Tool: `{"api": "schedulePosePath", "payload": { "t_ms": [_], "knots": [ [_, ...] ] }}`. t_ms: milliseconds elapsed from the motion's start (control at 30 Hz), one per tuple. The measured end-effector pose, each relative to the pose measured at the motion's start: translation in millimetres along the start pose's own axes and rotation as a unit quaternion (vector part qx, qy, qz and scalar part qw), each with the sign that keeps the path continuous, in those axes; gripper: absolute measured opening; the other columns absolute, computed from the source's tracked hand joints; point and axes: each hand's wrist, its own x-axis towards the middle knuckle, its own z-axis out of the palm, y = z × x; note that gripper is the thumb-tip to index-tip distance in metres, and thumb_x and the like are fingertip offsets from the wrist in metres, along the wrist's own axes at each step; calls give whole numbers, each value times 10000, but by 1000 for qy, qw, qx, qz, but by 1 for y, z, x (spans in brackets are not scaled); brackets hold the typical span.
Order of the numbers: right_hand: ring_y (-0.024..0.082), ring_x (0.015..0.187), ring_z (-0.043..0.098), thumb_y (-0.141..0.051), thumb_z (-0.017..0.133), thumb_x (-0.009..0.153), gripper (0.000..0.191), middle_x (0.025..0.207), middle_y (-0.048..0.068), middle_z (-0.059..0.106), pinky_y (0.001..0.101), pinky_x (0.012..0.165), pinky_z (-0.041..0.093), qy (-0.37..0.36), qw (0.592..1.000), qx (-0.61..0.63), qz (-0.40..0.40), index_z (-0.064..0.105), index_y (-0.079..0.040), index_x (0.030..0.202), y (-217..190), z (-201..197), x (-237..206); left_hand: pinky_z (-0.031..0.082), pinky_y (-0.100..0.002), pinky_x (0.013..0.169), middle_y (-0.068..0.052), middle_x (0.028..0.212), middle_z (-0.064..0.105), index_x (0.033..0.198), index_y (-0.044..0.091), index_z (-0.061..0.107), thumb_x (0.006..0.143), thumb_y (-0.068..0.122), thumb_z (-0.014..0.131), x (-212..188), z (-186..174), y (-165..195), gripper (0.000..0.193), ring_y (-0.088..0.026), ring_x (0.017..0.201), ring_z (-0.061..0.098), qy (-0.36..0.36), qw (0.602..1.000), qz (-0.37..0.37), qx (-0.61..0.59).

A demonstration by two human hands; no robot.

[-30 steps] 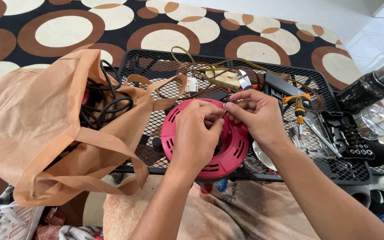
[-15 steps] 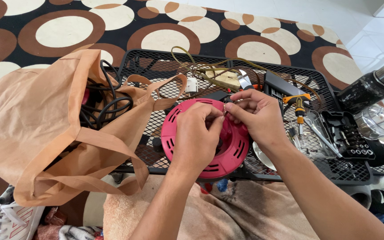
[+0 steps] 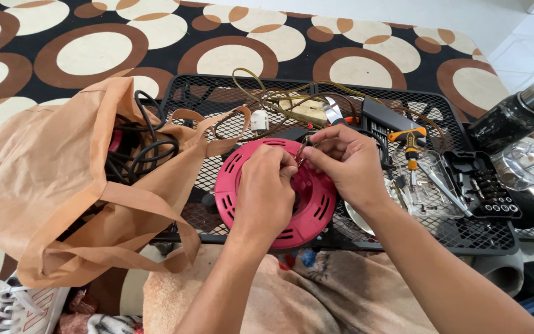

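A round pink plastic cable reel lies flat on a black mesh table. My left hand rests on top of the reel, its fingers pinched on thin wire ends at the reel's upper part. My right hand meets it from the right, fingertips also pinched on the thin wires between both hands. What exactly the fingers grip is partly hidden.
A tan fabric bag with black cables sits at the left. Behind the reel lie an olive cord with a beige socket block, a white plug, an orange-handled screwdriver, a bit case, and a dark flask.
Both hands stay on the reel; the fingers have shifted slightly on the wires. Nothing else has moved.
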Motion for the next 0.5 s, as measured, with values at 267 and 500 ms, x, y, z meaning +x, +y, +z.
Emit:
{"api": "schedulePosePath", "payload": {
  "t_ms": [267, 500],
  "knots": [
    [58, 683, 649, -53, 778, 885, 184, 792, 22, 716, 212, 629, 519, 1, 1000, 1, -1, 690, -12, 1041, -1, 1, 0, 498, -444, 728, -175, 887, 667, 865, -37, 639, 866, -38, 658, 1, -4, 4, 19, -359, 838, 653, -1, 1000, -10, -13],
    [50, 696, 654, -62, 769, 890, 187, 813, 24, 728, 205, 641, 526, 7, 1000, -6, 8, 695, -6, 1052, -4, 0, 0, 502, -407, 659, -168, 876, 676, 883, -38, 630, 889, -35, 647, 2, -8, 8, 18, -331, 767, 668, -3, 999, -6, -54]
  ]
}}
